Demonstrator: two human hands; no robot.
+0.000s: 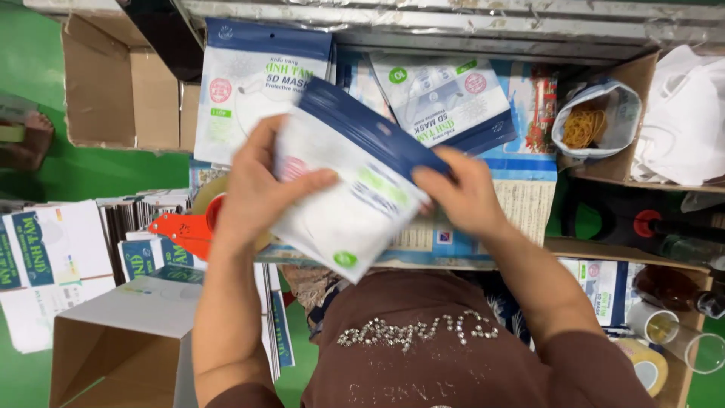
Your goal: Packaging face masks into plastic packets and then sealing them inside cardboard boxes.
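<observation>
The mask pouch [355,193], white with a blue top, sits at frame centre, pinched by the left hand [253,189] at nine o'clock and the right hand [464,196] at three; gripping its edges should keep it flat above the other pouches [249,75].

pouch in hands [355,196]: glossy plastic film, white with a dark blue top band, smooth and slightly blurred
pouches behind [253,83]: same shiny plastic film, lightly wrinkled
open boxes [113,91]: matt brown corrugated cardboard, rough torn edges
flat cartons [45,253]: smooth printed paperboard, faint sheen
tape dispenser [185,230]: glossy red plastic
bag of rubber bands [596,117]: crinkled shiny plastic holding matt tan rubber
rail at top [453,19]: dull scuffed metal
floor [30,162]: smooth green painted surface
shirt [423,340]: matt brown cloth with glittering studs
</observation>
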